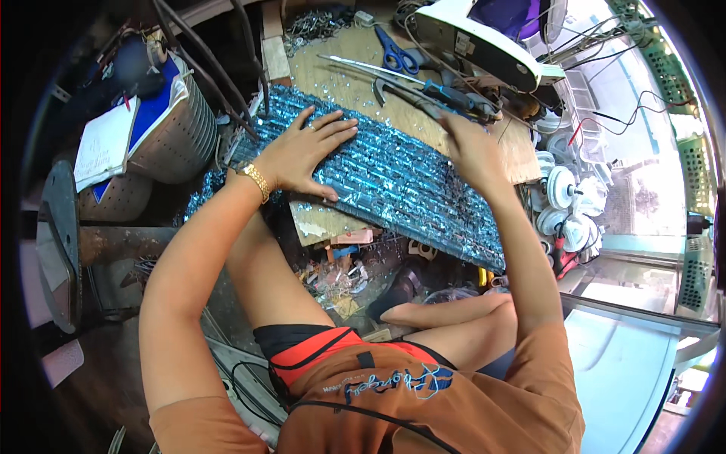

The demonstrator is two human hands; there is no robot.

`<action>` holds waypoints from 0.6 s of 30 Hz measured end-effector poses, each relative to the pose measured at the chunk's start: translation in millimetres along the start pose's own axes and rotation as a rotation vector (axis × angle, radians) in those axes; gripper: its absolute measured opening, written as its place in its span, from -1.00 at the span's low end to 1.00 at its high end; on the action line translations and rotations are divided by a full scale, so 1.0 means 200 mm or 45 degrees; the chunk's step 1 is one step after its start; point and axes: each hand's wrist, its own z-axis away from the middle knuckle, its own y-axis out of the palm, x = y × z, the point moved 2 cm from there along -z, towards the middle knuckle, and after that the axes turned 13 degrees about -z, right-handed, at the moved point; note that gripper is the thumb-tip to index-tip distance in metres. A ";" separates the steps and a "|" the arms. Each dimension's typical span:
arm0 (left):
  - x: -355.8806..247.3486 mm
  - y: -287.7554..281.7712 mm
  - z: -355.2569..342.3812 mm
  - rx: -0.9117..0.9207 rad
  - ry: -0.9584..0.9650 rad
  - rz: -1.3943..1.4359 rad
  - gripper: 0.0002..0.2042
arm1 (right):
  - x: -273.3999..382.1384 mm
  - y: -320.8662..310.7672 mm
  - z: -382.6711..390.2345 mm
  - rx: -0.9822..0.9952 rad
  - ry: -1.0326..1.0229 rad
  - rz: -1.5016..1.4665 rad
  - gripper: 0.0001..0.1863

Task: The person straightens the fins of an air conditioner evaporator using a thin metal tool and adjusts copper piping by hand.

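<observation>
In the head view, a plywood board [325,79] makes the work surface in the upper middle of the frame, strewn with small shiny scraps. The place is crowded; bright light comes from the right side, where green baskets [692,166] stand at the rim.

A ribbed panel covered with blue, glittering flakes [401,170] lies slantwise across the centre, on the board and past its near edge, above the person's legs. The left hand [302,155] rests flat on its upper left part, palm down, with the fingers spread and the thumb near the lower edge. The right hand [470,147] is by the panel's upper right edge, at the handle end of a dark hooked tool [408,98]. Its fingertips are partly hidden, so I cannot tell if they are closed around the handle.

Above the panel lie blue scissors [395,54] and a blue-handled screwdriver [446,94]. A notebook [106,144] leans by stacked perforated tubs [178,121] at left; white spools [561,187] crowd the right. Dark cables [200,53] hang before the panel's upper left end, and the right forearm passes over its right end.
</observation>
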 end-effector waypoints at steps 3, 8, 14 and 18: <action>0.01 0.00 0.02 -0.117 -0.061 0.000 0.13 | 0.09 0.23 -0.22 -0.045 -0.068 -0.100 -0.58; 0.02 0.00 0.04 -0.093 -0.133 -0.042 -0.01 | 0.08 0.38 -0.42 -0.214 -0.006 0.082 -0.61; 0.00 0.00 0.03 -0.089 -0.110 -0.002 -0.04 | -0.36 0.24 -0.28 -0.296 0.122 0.289 -0.62; 0.00 0.00 0.04 -0.072 -0.119 0.008 -0.02 | -0.39 0.29 -0.18 -0.180 0.080 0.311 -0.49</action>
